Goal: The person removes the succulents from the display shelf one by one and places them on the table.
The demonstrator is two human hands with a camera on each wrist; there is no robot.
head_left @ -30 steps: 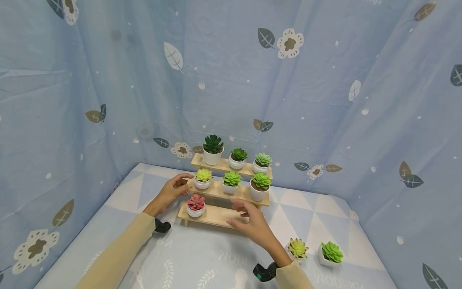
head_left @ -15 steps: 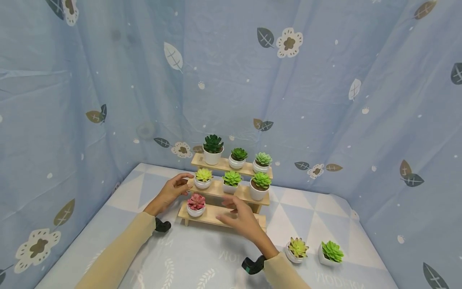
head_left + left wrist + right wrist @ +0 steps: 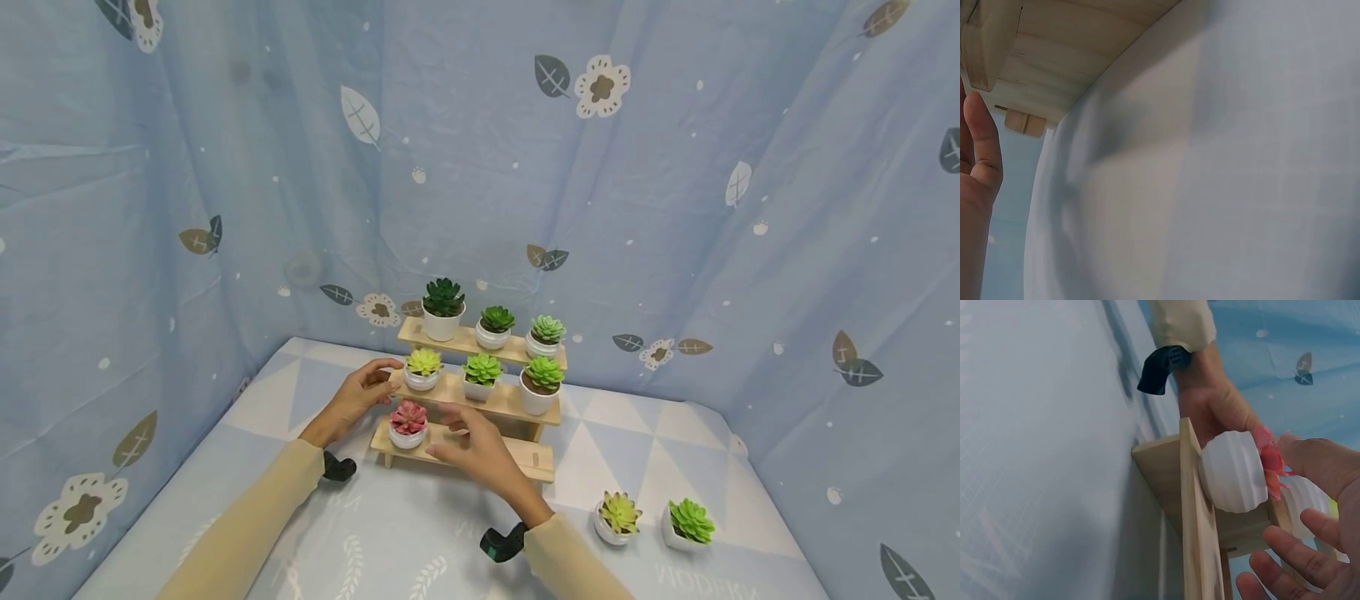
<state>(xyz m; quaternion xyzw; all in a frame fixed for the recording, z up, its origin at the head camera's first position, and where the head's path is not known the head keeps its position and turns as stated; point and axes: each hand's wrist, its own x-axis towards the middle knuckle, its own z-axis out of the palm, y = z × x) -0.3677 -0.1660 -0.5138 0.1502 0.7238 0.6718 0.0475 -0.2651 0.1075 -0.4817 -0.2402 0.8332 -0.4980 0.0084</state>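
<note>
My left hand (image 3: 358, 395) is at the left end of the middle shelf of a wooden tiered stand (image 3: 450, 388), its fingertips close beside the pot of a yellow-green succulent (image 3: 423, 368). In the left wrist view, the thumb (image 3: 984, 134) is by a board end; any firm contact is unclear. My right hand (image 3: 476, 450) hangs over the bottom shelf, thumb and fingers spread, just right of a pink succulent (image 3: 408, 422) in a white pot. In the right wrist view, its fingers (image 3: 1310, 562) are apart from that pot (image 3: 1233, 472).
Several green potted succulents stand on the upper two shelves, including a dark one (image 3: 443, 308) at top left. Two more, a yellowish succulent (image 3: 617, 517) and a bright green one (image 3: 687, 525), sit on the tablecloth (image 3: 405, 533) at right. A patterned curtain (image 3: 480, 167) hangs behind.
My right hand has moved left along the bottom shelf toward the pink succulent, uncovering the shelf's right end. The left hand and the pots stay in place.
</note>
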